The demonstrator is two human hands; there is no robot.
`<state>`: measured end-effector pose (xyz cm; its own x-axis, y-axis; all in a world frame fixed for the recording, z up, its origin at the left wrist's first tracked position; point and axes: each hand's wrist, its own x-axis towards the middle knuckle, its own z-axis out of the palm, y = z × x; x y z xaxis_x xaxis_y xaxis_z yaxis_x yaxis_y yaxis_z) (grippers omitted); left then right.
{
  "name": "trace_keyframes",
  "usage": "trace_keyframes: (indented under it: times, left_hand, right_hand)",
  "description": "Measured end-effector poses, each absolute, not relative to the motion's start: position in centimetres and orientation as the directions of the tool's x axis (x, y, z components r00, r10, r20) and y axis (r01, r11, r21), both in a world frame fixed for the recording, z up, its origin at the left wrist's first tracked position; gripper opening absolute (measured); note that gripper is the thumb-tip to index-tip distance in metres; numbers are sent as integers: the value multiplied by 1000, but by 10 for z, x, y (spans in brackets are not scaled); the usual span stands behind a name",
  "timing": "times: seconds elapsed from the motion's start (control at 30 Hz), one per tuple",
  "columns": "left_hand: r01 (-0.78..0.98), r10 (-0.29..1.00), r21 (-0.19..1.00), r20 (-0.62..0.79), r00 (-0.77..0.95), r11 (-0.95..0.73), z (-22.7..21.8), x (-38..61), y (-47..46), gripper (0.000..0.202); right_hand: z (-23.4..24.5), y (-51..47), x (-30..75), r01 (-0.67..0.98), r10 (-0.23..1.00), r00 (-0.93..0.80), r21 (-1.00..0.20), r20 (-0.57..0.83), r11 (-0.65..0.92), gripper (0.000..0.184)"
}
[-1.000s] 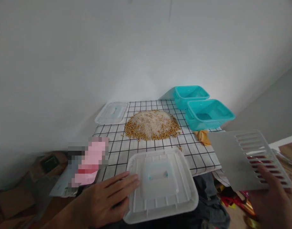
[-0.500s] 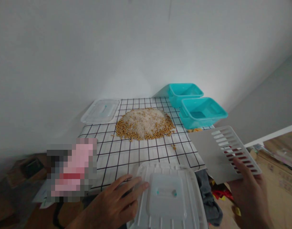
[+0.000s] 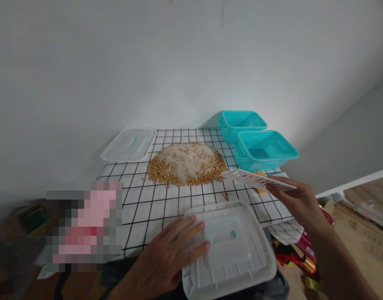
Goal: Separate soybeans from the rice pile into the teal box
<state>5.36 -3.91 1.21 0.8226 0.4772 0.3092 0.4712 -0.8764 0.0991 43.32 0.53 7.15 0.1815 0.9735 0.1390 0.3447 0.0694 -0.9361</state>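
Observation:
My left hand (image 3: 171, 254) is at the near edge of the table, its fingers over the left side of a translucent plastic lid (image 3: 232, 250). The thumb is hidden, apparently under the lid. At the right, my right hand (image 3: 299, 204) grips a white slotted plastic board (image 3: 257, 180), now almost edge-on to me. The board's far end is close to the right edge of a heap of pale rice-like grains (image 3: 188, 160) ringed by yellow soybeans (image 3: 191, 181). A few stray beans (image 3: 225, 197) lie between heap and lid.
Two turquoise containers (image 3: 266, 156) stand at the table's back right. Another clear lid (image 3: 129, 146) lies at the back left. A black-and-white grid cloth (image 3: 141, 208) covers the table. A pixelated pink item (image 3: 94, 212) is at the left, and a cardboard box (image 3: 360, 237) at the lower right.
My right hand has moved up and left, bringing the slotted board from broadside to nearly flat, closer to the heap. The lid under my left hand has shifted forward and turned slightly.

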Motion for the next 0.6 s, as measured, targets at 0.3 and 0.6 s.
trace_keyframes:
  times: [0.3,0.6]
  left_hand:
    - [494,488,38,241,839,-869,10,49,-40,78]
    - [531,526,72,296,797,-845,-2,51,-42,73]
  right_hand:
    - [82,9,427,539,916,351,-842,193,-29,39]
    - [62,-6,423,588,926,325,-808,194,-37,43]
